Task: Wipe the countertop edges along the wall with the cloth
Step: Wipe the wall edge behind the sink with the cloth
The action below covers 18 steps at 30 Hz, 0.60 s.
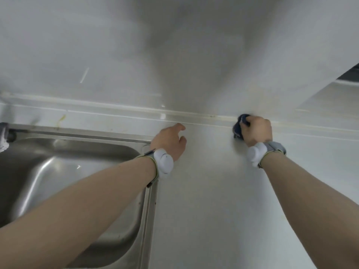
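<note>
- Forearms, both bare, fill the lower frame nearest the camera; each wrist carries a white puck-like device on a strap.
- Countertop [223, 200], pale and smooth, is the largest surface. It runs from the near edge up to the wall [136, 45].
- Sink [68, 181], a stainless basin, is set into the counter on the left side, under the left forearm.
- Back edge [126, 111], where counter meets wall, is a raised strip with a sealant line. Its long axis runs left to right across the view, sloping slightly down toward the right. A yellowish smear sits on it above the sink's back rim, well to the left.
- Left hand [169, 141] rests on the counter just right of the sink's corner, fingers loosely curved and holding nothing, fingertips near the strip.
- Right hand [256, 131] is fisted around the cloth [240, 126], pressing it down where the counter meets the strip.
- Cloth is dark blue, bunched small, and pokes out on the left side of the fist, touching the strip.
- Key relation: the cloth already sits on the edge line, so the stroke likely has to follow that line sideways, not toward or away from the body.
- Judgement: the unwiped stretch toward the sink lies to the left of the cloth, and the left hand stands in that path, so it may need to lift.
</note>
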Each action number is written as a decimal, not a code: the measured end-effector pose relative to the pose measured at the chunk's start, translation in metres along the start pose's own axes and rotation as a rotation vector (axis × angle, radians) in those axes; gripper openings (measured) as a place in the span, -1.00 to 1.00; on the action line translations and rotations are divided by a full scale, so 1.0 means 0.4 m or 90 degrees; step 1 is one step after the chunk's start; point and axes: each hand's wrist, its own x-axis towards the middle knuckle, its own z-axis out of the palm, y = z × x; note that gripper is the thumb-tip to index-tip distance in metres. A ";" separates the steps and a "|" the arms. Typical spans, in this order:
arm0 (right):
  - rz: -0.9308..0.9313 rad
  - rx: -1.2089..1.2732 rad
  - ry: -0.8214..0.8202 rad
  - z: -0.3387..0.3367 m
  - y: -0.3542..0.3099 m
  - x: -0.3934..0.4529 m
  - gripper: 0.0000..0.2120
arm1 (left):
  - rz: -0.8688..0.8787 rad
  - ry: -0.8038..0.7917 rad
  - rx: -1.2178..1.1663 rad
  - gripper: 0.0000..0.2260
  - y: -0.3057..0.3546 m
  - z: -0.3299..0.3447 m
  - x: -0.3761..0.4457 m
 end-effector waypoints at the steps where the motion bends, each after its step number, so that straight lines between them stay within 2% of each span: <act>1: -0.017 0.011 -0.003 0.009 -0.033 -0.007 -0.77 | -0.002 0.001 -0.004 -0.68 -0.002 -0.005 0.004; 8: -0.147 -0.018 -0.056 0.101 -0.281 -0.033 -0.85 | -0.007 0.009 -0.001 -0.68 -0.016 -0.004 -0.002; 12: -0.281 -0.064 -0.111 0.129 -0.376 -0.057 -0.92 | 0.035 0.104 0.085 -0.74 -0.002 0.003 0.005; 14: -0.320 -0.057 -0.109 0.125 -0.389 -0.049 -0.91 | 0.052 0.144 0.102 -0.76 0.016 0.005 0.011; 18: -0.323 -0.035 -0.101 0.111 -0.314 -0.025 -0.93 | 0.176 0.158 0.116 -0.70 0.055 0.009 0.026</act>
